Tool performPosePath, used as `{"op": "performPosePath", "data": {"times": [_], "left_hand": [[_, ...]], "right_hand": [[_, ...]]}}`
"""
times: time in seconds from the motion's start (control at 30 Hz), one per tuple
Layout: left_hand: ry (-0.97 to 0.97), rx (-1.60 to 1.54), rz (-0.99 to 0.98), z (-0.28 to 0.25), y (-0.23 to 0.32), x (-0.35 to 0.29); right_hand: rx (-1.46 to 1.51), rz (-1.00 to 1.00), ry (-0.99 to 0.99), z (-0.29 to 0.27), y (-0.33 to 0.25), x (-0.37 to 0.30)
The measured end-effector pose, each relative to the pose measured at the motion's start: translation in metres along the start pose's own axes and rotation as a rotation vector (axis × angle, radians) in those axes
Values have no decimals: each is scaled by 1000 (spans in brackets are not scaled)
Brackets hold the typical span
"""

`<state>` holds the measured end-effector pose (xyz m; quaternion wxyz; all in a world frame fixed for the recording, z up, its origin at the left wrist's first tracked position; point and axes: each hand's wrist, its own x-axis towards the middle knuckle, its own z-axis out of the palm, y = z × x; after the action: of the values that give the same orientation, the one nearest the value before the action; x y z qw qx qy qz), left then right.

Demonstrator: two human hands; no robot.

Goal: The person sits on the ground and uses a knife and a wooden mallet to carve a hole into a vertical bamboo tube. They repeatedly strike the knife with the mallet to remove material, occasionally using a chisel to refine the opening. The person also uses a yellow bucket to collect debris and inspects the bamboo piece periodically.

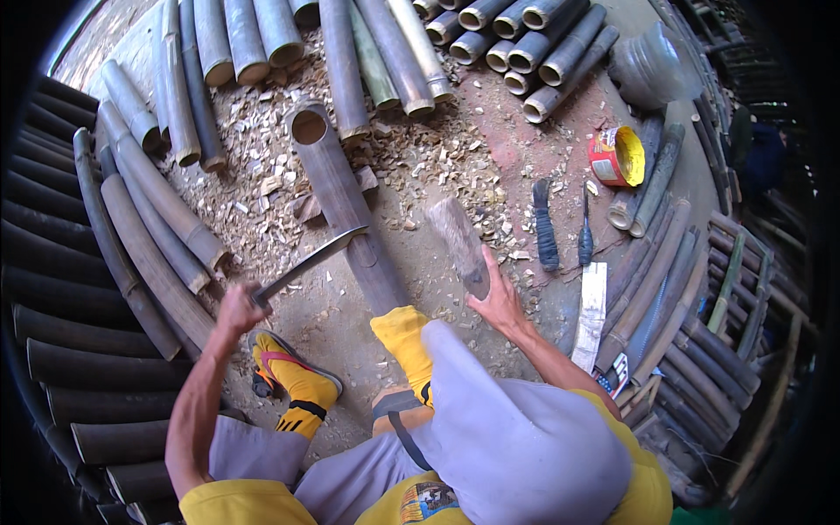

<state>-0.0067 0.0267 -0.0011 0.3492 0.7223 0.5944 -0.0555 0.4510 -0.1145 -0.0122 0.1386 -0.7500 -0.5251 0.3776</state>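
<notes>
In my left hand (pixel 238 311) is the handle of a long knife (pixel 311 262). Its blade reaches right, and its tip rests on or just over a dark bamboo tube (pixel 337 188). The tube's hollow end points away from me, and my foot in a yellow sock (pixel 404 337) bears on its near end. A wooden block (pixel 306 207) shows beside and partly under the tube. My right hand (pixel 503 302) grips the lower end of a thick wooden club (pixel 458 236), raised to the right of the tube and slightly blurred.
Wood chips (pixel 437 166) cover the ground. Cut bamboo tubes (pixel 245 39) lie at the far side, with a stack (pixel 525 48) at far right. To the right are a dark-wrapped tool (pixel 544 226), a screwdriver-like tool (pixel 585 232), a red-and-yellow can (pixel 617 157) and a clear plastic container (pixel 654 66).
</notes>
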Motion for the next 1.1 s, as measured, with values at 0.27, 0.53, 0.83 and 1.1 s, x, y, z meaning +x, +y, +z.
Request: {"op": "performPosePath", "data": {"times": [0.27,0.53,0.83,1.1], "left_hand": [[599,63,53,-23,30,-18],[225,-779,278,6,282,12],[215,-473,749,72,370,20],[150,-750,164,98,231,8]], "right_hand": [[-145,-131,275,3,-11,-20],[552,-368,-236,-5,-135,-1],[704,57,738,-54,-35,-16],[355,516,610,-276,128,46]]}}
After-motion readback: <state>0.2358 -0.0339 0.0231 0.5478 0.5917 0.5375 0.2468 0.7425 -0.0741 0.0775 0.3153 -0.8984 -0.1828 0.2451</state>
